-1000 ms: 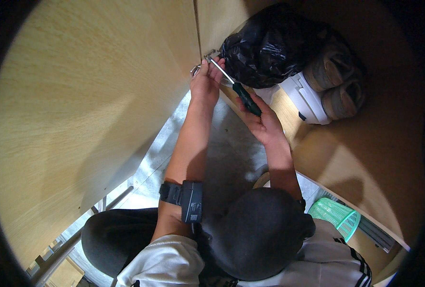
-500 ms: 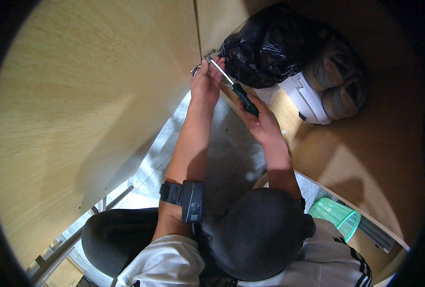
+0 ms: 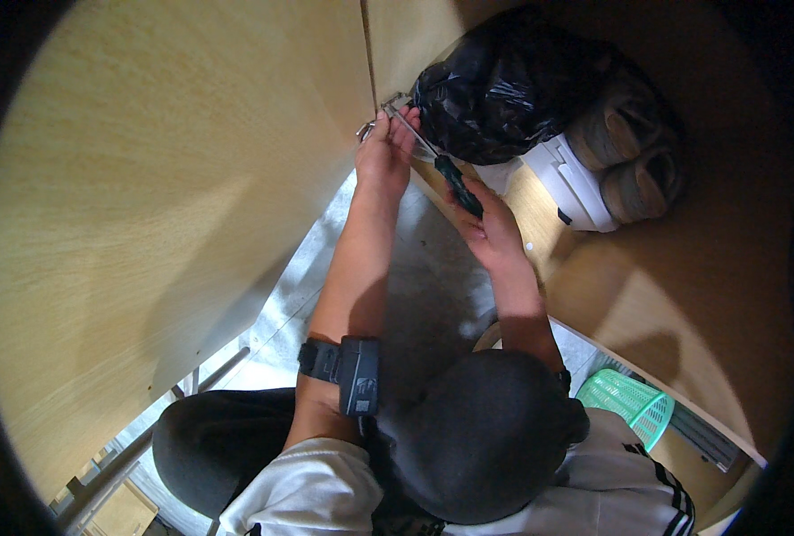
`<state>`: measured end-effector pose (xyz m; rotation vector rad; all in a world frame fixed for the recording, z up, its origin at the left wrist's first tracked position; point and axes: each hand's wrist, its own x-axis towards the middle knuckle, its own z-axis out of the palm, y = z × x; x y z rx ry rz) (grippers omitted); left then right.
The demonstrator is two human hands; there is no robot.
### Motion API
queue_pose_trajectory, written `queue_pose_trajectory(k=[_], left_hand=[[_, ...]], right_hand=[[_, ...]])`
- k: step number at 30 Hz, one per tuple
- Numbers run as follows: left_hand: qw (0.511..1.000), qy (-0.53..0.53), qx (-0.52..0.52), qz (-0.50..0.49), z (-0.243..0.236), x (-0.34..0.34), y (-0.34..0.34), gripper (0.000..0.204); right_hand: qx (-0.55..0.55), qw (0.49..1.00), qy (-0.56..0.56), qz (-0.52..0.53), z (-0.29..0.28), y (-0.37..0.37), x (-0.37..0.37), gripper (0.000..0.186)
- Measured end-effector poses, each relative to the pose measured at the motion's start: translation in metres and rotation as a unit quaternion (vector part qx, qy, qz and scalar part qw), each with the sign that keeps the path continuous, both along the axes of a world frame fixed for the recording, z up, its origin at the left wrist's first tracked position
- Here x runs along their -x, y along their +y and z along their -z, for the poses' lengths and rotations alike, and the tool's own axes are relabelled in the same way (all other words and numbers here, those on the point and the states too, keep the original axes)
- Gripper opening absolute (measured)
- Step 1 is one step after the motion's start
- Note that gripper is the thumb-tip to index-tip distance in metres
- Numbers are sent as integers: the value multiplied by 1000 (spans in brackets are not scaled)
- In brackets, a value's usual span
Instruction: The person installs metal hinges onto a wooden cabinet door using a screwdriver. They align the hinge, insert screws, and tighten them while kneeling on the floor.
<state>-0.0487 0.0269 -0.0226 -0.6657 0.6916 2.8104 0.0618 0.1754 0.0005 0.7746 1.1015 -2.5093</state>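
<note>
My right hand [image 3: 490, 223] is wrapped round the dark green handle of a screwdriver [image 3: 459, 186]. Its thin metal shaft slants up and left to a metal cabinet hinge [image 3: 395, 104], at the corner between the wooden door [image 3: 192, 161] and the cabinet. At that hinge my left hand [image 3: 385, 159] has its thumb and fingers closed around the metal, close to the shaft's end. The fingers partly hide the screwdriver's tip, so its exact contact with a screw cannot be made out.
Beside the hinge bulges a black plastic bag [image 3: 504, 89]. Brown shoes [image 3: 636, 183] rest on a white box [image 3: 574, 186] inside the cabinet. A green plastic basket [image 3: 625, 404] lies at lower right. The door's metal-barred neighbour [image 3: 133, 456] stands at lower left.
Both hands keep their places. The screwdriver's shaft looks darker now, its bright glint gone; the handle may have turned slightly.
</note>
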Motion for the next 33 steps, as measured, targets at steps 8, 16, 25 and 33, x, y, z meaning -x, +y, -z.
queue_pose_trajectory(k=[8, 16, 25, 33], left_hand=[[1000, 0, -1, 1, 0, 0, 0, 31], [1000, -3, 6, -1, -2, -1, 0, 30], [1000, 10, 4, 6, 1, 0, 0, 29], [1000, 20, 7, 14, 2, 1, -1, 31]], right_hand=[[-4, 999, 27, -28, -6, -2, -3, 23], [-182, 981, 8, 65, 4, -20, 1, 23], [14, 997, -7, -79, -10, 3, 0, 21], [-148, 987, 25, 58, -2, -20, 0, 32]])
